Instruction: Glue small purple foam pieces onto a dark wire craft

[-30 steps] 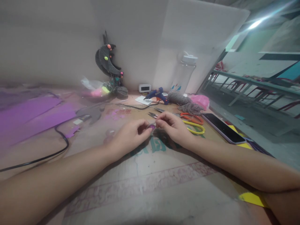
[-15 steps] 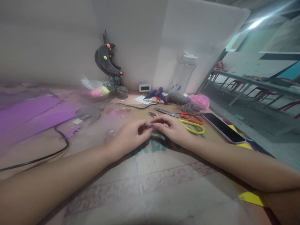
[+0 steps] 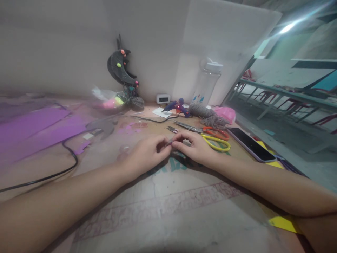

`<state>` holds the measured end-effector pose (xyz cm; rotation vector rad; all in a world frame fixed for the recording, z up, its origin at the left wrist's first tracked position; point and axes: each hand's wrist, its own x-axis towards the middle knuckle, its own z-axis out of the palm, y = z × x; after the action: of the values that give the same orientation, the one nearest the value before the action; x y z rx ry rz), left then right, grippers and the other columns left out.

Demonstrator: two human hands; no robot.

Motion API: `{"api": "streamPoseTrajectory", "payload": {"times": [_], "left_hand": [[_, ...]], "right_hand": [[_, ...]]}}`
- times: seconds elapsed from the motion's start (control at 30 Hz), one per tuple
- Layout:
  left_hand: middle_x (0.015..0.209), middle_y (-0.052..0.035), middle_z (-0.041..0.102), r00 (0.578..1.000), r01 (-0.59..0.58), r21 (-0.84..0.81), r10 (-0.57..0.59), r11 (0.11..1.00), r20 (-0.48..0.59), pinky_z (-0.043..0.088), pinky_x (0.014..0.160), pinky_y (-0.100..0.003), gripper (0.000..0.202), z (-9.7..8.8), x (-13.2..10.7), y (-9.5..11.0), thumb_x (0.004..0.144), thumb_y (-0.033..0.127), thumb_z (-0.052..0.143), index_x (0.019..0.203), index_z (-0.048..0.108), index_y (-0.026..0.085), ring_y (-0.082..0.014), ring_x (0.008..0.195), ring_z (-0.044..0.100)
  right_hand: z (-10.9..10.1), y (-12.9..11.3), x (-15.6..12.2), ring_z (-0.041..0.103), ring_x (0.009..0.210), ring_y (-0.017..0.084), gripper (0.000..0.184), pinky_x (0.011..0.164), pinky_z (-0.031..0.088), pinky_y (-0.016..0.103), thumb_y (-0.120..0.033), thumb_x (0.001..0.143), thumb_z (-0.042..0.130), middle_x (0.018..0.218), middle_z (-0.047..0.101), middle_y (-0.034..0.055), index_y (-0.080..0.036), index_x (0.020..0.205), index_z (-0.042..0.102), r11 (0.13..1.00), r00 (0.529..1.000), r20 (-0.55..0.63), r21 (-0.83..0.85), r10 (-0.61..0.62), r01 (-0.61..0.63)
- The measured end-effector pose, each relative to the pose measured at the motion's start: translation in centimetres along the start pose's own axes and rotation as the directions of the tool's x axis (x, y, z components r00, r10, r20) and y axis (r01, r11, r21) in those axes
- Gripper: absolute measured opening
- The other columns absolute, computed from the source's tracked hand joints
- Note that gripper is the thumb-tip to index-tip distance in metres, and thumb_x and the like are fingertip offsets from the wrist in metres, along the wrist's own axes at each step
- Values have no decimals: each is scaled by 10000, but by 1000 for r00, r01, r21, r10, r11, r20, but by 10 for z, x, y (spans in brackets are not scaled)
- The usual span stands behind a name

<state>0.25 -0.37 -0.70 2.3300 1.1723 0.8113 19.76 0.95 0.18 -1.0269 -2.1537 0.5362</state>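
Note:
Over the middle of the table, my left hand [image 3: 149,150] and my right hand [image 3: 193,147] meet at the fingertips, each in a pinch. Between them is a small purple piece [image 3: 170,143], mostly covered by the fingers, so its kind and shape do not show. Just beyond my right hand lie scissors with yellow handles [image 3: 216,143] and scissors with orange handles [image 3: 217,133].
A blue glue gun [image 3: 177,106], grey yarn [image 3: 201,110], a clear bottle [image 3: 206,84] and a small clock [image 3: 163,98] stand at the back. A phone [image 3: 251,144] lies right. Purple sheets [image 3: 34,123] and a black cable [image 3: 72,153] lie left. A dark crescent ornament [image 3: 117,66] leans on the wall.
The fingertips have shifted slightly, and less of the purple piece shows between them. Both hands stay in the same place.

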Motion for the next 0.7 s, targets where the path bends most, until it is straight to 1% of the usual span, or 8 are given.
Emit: {"api": "streamPoseTrajectory", "payload": {"times": [0.2,0.47,0.7], "left_hand": [[640,32,527,1000,9,9,-9,1000,5,305,558,-256,222,-1,-1,2,887,316,480,718,539,185,-124,605,478],[640,34,525,1000,-2,12,2,1000,-7,304,559,-255,208,0,1,1,889,307,486,738,561,186,-120,605,469],[648,27,532,1000,1,7,-1,1000,14,303,561,-262,222,1,-1,0,894,316,478,736,561,184,-126,611,474]], "right_hand": [[0,2,-1,607,774,148,128,730,461,272,-275,855,590,815,672,26,-168,832,658,1000,1000,-3,-4,-17,17],[0,1,0,606,771,147,129,719,459,268,-264,856,585,810,672,26,-168,818,661,1000,1000,-7,11,-15,15],[-1,0,-1,605,767,145,129,725,457,267,-266,859,589,801,668,23,-170,814,663,1000,1000,4,9,-22,22]]}}
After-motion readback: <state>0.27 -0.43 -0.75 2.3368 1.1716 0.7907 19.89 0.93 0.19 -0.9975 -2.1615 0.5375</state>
